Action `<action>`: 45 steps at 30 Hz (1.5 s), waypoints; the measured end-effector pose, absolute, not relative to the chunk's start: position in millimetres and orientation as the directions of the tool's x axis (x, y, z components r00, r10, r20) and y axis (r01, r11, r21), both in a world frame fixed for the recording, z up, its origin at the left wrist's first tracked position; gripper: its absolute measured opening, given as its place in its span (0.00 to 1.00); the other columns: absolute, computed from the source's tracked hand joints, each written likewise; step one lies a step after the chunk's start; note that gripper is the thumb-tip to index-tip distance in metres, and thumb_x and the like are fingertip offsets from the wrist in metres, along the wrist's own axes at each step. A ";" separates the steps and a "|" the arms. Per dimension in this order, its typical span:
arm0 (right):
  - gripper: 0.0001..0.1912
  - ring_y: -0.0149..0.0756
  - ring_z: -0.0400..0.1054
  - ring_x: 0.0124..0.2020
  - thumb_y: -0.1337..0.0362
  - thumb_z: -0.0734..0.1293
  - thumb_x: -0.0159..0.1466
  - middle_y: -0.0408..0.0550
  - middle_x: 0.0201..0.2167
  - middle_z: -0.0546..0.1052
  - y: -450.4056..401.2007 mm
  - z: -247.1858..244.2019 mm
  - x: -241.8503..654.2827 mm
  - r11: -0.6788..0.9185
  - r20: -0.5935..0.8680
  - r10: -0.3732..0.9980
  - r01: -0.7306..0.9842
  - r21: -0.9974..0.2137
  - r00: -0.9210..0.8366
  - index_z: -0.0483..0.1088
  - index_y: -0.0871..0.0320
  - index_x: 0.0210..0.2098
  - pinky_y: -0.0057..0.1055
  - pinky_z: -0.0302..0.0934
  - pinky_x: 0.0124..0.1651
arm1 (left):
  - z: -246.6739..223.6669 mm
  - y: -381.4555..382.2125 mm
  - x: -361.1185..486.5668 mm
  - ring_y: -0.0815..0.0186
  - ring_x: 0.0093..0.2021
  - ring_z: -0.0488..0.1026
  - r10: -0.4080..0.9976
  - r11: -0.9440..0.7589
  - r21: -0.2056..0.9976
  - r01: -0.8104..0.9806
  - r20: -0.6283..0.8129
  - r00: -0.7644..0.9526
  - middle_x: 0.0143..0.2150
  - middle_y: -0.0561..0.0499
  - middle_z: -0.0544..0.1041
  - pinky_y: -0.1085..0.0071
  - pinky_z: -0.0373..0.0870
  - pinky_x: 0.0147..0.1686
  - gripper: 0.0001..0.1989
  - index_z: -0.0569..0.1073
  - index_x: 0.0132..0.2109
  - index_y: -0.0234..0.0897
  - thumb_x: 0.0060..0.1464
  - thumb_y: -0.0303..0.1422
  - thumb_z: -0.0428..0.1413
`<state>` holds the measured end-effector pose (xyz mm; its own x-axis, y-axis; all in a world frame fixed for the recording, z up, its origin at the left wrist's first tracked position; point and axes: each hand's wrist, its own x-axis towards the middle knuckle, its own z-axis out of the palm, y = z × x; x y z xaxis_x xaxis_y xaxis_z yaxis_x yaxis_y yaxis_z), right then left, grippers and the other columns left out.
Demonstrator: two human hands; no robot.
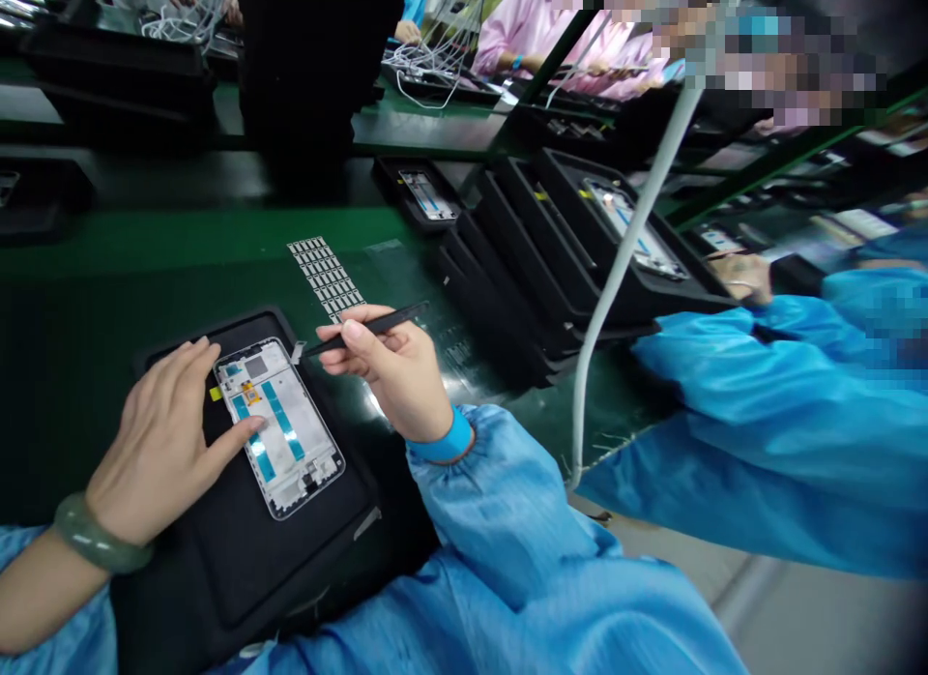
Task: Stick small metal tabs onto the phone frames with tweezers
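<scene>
A silver phone frame (308, 404) with blue strips lies in a black foam tray (282, 559) in front of me. My left hand (163, 428) rests across the frame's left edge and the tray, fingers stretched out and thumb on the frame, holding nothing. Black tweezers (388, 322) are pinched in my right hand (402, 370). At their tip, by the frame's upper right edge, is a small pale piece (298, 352), which looks like a sticker. Just beyond my right fingers, a sheet of small rectangular stickers (325, 274) lies on the green bench.
Stacked black trays (514, 269) stand to the right, the top one holding another phone frame (634, 230). A single tray (417, 193) sits behind. A white cable (630, 259) hangs down at right. Beside it, a co-worker's blue sleeve (725, 366) reaches in.
</scene>
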<state>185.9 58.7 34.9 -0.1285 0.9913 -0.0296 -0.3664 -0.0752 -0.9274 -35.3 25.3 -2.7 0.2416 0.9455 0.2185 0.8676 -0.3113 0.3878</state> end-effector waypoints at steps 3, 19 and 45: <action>0.10 0.27 0.74 0.31 0.62 0.69 0.56 0.45 0.36 0.76 70.3 30.5 177.0 -0.173 -0.073 0.965 -0.401 -0.899 -0.253 0.68 0.59 0.35 0.24 0.71 0.35 | -13.2 25.2 -44.4 0.50 0.59 0.59 0.916 -0.391 0.240 0.888 0.191 0.352 0.58 0.35 0.64 0.50 0.46 0.60 0.37 0.59 0.57 0.29 0.50 0.55 0.46; 0.13 0.28 0.72 0.23 0.60 0.69 0.54 0.40 0.21 0.71 78.7 -4.4 137.1 -0.218 -0.189 0.931 -0.060 -0.974 -0.312 0.63 0.60 0.33 0.22 0.68 0.26 | -11.1 -4.6 -45.6 0.53 0.60 0.58 0.874 -0.478 0.199 0.856 0.199 0.442 0.59 0.39 0.63 0.48 0.42 0.61 0.27 0.61 0.54 0.32 0.53 0.47 0.49; 0.11 0.30 0.73 0.28 0.58 0.65 0.59 0.40 0.25 0.72 76.4 -10.5 137.8 0.002 -0.050 0.930 0.140 -0.990 -0.365 0.62 0.58 0.35 0.26 0.68 0.33 | -9.1 -1.0 -43.3 0.51 0.58 0.60 0.856 -0.507 0.166 0.846 0.208 0.473 0.56 0.39 0.64 0.44 0.43 0.59 0.26 0.61 0.57 0.36 0.53 0.42 0.50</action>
<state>137.8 76.4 -10.5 -0.3651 0.9296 -0.0497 0.1403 0.0021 -0.9901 -43.3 -1.0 -9.1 0.4725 0.8563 0.2085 0.8458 -0.5071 0.1656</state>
